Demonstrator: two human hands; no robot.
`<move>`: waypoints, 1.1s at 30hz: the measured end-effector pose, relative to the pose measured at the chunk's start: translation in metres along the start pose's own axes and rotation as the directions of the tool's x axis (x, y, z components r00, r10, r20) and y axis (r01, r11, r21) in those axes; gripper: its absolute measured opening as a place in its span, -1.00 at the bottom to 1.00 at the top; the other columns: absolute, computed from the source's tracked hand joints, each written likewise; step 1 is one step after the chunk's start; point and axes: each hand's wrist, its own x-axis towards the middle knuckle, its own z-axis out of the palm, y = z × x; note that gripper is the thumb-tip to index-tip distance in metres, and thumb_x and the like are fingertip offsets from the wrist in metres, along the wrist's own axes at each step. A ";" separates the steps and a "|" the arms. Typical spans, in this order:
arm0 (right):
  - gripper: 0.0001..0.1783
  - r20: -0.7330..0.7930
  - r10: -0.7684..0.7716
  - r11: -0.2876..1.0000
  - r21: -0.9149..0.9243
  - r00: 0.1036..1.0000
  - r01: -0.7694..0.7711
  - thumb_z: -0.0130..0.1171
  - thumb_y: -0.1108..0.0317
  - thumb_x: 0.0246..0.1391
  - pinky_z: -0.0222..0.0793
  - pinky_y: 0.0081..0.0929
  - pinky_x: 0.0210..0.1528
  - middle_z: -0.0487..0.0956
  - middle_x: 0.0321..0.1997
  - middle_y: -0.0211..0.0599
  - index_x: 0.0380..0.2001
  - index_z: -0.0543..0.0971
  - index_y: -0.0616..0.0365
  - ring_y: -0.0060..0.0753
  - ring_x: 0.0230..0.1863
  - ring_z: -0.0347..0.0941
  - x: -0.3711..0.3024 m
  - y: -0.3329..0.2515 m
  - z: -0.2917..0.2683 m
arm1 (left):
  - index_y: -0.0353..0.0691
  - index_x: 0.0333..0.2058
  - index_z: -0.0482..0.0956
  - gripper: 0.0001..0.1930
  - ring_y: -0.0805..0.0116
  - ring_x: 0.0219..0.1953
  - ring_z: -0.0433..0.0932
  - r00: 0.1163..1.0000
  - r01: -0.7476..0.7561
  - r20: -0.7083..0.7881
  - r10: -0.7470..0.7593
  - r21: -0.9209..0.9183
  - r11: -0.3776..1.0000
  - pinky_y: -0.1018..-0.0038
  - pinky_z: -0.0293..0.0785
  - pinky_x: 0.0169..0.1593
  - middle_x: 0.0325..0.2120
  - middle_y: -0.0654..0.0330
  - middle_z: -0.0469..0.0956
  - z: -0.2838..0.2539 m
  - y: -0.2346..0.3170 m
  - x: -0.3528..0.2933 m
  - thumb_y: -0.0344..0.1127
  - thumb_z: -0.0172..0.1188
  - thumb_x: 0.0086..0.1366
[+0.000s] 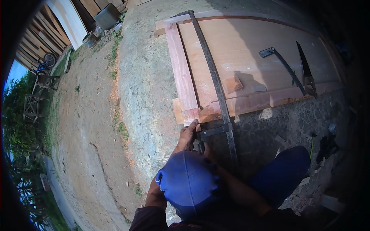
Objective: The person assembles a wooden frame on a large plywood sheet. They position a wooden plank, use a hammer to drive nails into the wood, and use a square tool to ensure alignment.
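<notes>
A long dark metal bar clamp lies across a wooden panel with a frame of boards around it. The clamp's sliding jaw sits at the near edge, by the end of the pinkish left board. My left hand is closed there, its thumb up against a small wood block between the board end and the jaw. Beside the clamp's screw, my right hand is mostly hidden behind my blue-clad knee; its fingers do not show.
On the panel lie a wood offcut, a dark angled metal tool and a handsaw. Wood scraps litter the concrete at right. Further left are dirt ground, a bucket, a wooden stand and leaning boards.
</notes>
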 end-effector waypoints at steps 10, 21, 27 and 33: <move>-0.28 0.410 0.080 0.917 0.326 0.908 -0.228 0.49 -0.03 -0.14 0.52 -0.28 -0.11 0.64 -0.23 -0.15 -0.05 0.53 0.28 -0.24 -0.24 0.61 0.011 0.004 -0.022 | -0.35 -0.11 0.63 -0.54 0.27 -0.33 0.62 0.999 -0.035 0.029 0.038 -0.089 0.995 0.32 0.55 -0.22 -0.29 0.12 0.67 -0.002 -0.004 0.006 -0.03 0.37 0.27; -0.36 0.618 0.092 0.803 0.418 0.781 -0.425 0.49 0.05 -0.11 0.51 -0.30 -0.11 0.65 -0.18 -0.13 -0.05 0.54 0.25 -0.31 -0.15 0.61 0.009 -0.022 -0.048 | -0.38 -0.11 0.62 -0.54 0.27 -0.30 0.61 1.000 -0.014 0.008 0.015 -0.110 0.994 0.30 0.54 -0.21 -0.28 0.11 0.67 -0.004 -0.005 0.002 -0.05 0.39 0.25; -0.10 0.140 0.087 0.996 0.004 0.986 -0.089 0.47 -0.26 -0.20 0.49 -0.14 0.00 0.63 -0.12 0.17 -0.02 0.52 0.30 0.11 -0.04 0.61 0.005 -0.005 -0.010 | -0.39 -0.12 0.62 -0.56 0.29 -0.31 0.62 1.000 -0.005 -0.015 0.004 -0.061 0.998 0.31 0.54 -0.21 -0.28 0.12 0.67 -0.003 -0.006 0.006 -0.08 0.39 0.26; -0.10 0.690 -0.002 0.746 0.483 0.724 -0.458 0.41 -0.31 -0.16 0.49 -0.09 0.00 0.63 -0.10 0.16 0.00 0.51 0.29 0.12 -0.03 0.61 0.015 0.001 -0.038 | -0.44 -0.07 0.59 -0.48 0.25 -0.26 0.63 0.999 -0.024 0.026 0.027 -0.118 0.993 0.31 0.55 -0.16 -0.26 0.08 0.66 -0.015 -0.018 0.023 -0.05 0.41 0.24</move>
